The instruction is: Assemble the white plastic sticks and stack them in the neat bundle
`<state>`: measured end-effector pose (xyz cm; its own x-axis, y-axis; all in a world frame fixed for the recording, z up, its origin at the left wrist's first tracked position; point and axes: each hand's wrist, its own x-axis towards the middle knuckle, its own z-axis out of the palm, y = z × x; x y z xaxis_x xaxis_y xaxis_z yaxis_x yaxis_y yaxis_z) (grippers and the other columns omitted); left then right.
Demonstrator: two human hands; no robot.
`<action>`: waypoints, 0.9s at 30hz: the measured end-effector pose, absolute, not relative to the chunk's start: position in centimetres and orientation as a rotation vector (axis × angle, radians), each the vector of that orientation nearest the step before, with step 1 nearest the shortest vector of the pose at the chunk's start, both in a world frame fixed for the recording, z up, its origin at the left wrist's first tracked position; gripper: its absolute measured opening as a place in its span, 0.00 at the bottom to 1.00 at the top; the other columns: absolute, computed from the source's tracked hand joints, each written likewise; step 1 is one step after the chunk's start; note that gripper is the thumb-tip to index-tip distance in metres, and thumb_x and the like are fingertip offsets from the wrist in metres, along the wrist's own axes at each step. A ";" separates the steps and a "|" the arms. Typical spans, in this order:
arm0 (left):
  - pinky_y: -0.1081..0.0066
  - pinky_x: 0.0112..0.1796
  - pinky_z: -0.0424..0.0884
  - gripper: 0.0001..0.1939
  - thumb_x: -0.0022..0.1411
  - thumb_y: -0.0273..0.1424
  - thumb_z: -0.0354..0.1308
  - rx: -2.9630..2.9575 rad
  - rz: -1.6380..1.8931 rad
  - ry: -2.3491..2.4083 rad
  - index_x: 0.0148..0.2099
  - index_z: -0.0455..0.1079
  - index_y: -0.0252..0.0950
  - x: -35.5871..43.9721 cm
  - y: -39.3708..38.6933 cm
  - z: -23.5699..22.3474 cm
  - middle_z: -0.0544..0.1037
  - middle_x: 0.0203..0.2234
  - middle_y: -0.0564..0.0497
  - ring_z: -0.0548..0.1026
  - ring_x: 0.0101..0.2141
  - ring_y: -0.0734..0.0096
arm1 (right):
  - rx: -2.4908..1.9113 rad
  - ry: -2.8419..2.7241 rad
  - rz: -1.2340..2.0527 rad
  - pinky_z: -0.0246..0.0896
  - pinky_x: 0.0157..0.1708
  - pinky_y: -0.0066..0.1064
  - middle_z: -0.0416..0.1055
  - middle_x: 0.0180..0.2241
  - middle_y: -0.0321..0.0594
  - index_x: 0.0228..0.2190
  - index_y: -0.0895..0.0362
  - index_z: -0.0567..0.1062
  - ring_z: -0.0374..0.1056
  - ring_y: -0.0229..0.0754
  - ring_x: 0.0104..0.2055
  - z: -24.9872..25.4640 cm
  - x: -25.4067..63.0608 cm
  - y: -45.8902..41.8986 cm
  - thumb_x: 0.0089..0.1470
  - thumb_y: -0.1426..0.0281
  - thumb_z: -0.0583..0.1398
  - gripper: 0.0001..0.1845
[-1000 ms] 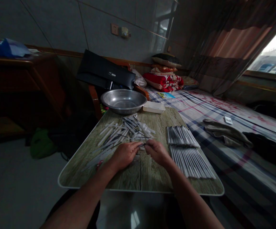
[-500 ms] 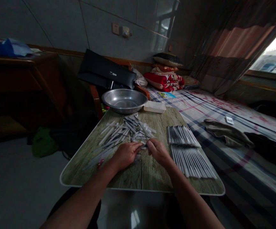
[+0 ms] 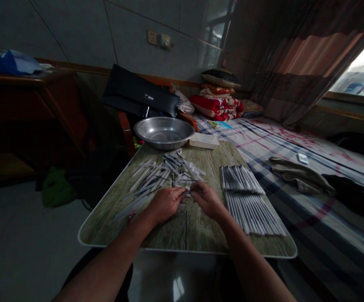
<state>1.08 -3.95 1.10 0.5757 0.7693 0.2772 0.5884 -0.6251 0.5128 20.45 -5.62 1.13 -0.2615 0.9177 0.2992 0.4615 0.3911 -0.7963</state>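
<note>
My left hand and my right hand meet above the middle of the small table, fingers pinched close together. A small pale piece shows between the fingertips, too small and dim to name. Just beyond the hands lies a loose pile of white and dark thin strips and tubes. To the right of my right hand, slender white sticks with dark ends are laid side by side in two rows, a far row and a near row. A small red-handled item lies beside my left forearm.
A wide metal basin and a shallow white tray stand at the wood-patterned table's far edge. Behind is a chair with a black case. A bed with a checked sheet borders the right side.
My right hand's fingers have shifted slightly to the left and curled in closer to the left fingertips. The left hand has barely moved.
</note>
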 end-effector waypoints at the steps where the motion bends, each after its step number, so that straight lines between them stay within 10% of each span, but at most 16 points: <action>1: 0.65 0.44 0.72 0.17 0.68 0.31 0.48 2.447 0.685 1.088 0.52 0.73 0.37 1.1 -4.0 1.1 0.80 0.43 0.45 0.78 0.42 0.62 | -1.181 -1.881 0.747 0.56 0.29 0.27 0.66 0.25 0.33 0.32 0.56 0.68 0.63 0.36 0.28 1.2 20.4 -5.7 0.55 0.70 0.55 0.02; 19: 0.64 0.50 0.66 0.10 0.63 0.34 0.57 2.135 1.461 1.217 0.43 0.78 0.39 0.4 -2.8 0.5 0.74 0.42 0.47 0.71 0.46 0.63 | -1.378 -1.611 0.733 0.52 0.26 0.26 0.65 0.21 0.32 0.29 0.55 0.68 0.61 0.36 0.24 -0.4 21.5 -4.9 0.59 0.63 0.51 0.12; 27: 0.76 0.28 0.64 0.16 0.53 0.42 0.64 1.031 1.650 1.107 0.39 0.76 0.35 -1.2 -1.3 1.1 0.71 0.25 0.55 0.66 0.24 0.78 | -1.472 -2.010 0.357 0.58 0.48 0.37 0.72 0.41 0.47 0.38 0.58 0.77 0.65 0.47 0.45 -1.8 21.8 -4.2 0.54 0.77 0.54 0.13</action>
